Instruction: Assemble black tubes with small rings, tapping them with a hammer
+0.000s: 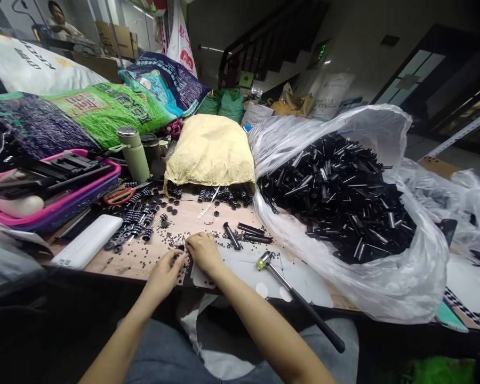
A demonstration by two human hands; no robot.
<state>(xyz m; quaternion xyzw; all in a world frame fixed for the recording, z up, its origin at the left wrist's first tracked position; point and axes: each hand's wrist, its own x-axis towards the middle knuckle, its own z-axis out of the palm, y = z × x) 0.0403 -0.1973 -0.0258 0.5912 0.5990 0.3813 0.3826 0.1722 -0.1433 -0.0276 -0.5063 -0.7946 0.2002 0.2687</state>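
Observation:
My left hand (pixel 167 270) and my right hand (pixel 205 253) meet close to the table's front edge, fingertips pinched together. Something small and dark shows between them, too small to name. Many tiny dark ring-like bits (pixel 164 242) lie scattered around both hands. Beyond my right hand are a few black plastic tubes (pixel 232 237) on a pale sheet (pixel 240 266). A mallet (pixel 290 288) with a yellowish face rests to the right, its black handle sticking out past the edge. Left of my hands is a heap of black ribbed parts with metal pins (pixel 138 216).
At right, a big clear plastic bag (pixel 420 266) spills black tubular parts (pixel 340 192). A yellow sack (pixel 212 149) stands ahead. Leftward are a white box (pixel 88 242), orange scissors (pixel 120 196), a green bottle (pixel 134 154) and a pink basket (pixel 118 173). A person (pixel 62 24) sits far back.

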